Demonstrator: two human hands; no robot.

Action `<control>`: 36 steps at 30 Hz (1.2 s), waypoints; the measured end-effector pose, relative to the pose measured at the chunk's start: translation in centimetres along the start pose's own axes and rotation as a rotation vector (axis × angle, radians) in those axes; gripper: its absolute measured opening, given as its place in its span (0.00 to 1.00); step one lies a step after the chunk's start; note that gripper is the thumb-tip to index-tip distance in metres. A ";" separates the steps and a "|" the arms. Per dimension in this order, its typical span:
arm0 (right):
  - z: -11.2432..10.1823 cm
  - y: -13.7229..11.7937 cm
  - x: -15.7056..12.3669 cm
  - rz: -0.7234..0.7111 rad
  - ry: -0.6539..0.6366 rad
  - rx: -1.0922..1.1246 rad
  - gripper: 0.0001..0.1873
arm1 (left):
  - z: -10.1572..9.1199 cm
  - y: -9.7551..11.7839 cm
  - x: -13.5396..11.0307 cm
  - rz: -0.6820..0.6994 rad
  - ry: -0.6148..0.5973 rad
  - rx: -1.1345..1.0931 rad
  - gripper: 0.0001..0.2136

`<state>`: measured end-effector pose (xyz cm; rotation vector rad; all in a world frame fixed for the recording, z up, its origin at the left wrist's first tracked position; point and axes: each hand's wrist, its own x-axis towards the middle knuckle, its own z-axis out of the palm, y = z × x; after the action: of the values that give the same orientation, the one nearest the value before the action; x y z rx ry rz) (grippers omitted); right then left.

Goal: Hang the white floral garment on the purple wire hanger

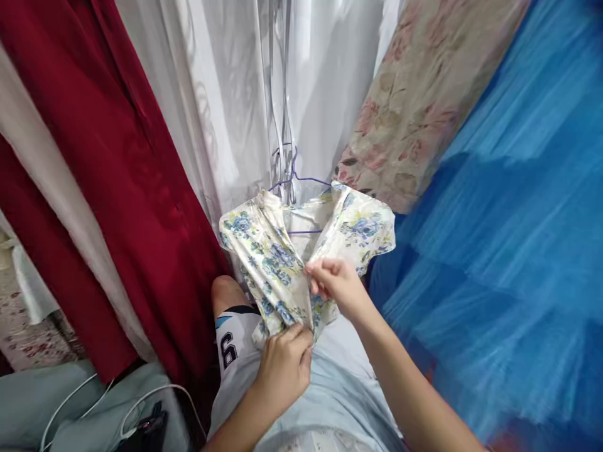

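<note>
A cream blouse (pixel 277 254) with blue flowers and short sleeves lies across my lap. A purple wire hanger (pixel 306 232) runs through its shoulders, with the hook pointing away from me. The lower front edge of the blouse is pinched in my left hand (pixel 288 361), fingers closed. My right hand (pixel 335 282) is closed higher up, its thumb and fingers gripping the front opening edge near the middle. The neckline spreads apart above both hands, showing the inside of the back.
White curtains (pixel 235 94) hang ahead, red curtains (pixel 117 157) to the left. On the right are a floral cloth (pixel 400 119) and blue ruffled tulle (pixel 494 251). White cables (pixel 155 392) and a dark device (pixel 148 427) rest on a grey-green cushion (pixel 70 402) at lower left.
</note>
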<state>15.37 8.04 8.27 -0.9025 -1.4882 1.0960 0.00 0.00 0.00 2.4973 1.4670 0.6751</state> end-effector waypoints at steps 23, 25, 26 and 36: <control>0.4 -8.5 8.9 -0.448 0.142 -0.111 0.12 | -16.8 -1.3 16.9 0.436 0.670 -0.177 0.09; 0.3 -7.9 9.2 -0.442 0.178 -0.101 0.11 | -17.3 -1.5 18.0 0.447 0.621 -0.128 0.07; 0.3 -7.6 9.4 -0.440 0.201 -0.087 0.11 | -17.4 -1.7 18.3 0.444 0.592 -0.114 0.07; 0.2 -5.8 9.0 -0.466 0.284 -0.137 0.13 | -16.5 -1.6 19.5 0.449 0.727 -0.236 0.10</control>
<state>13.50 14.70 16.50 -0.7170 -1.4477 0.5094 -0.81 16.21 19.73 2.5125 0.8640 1.8601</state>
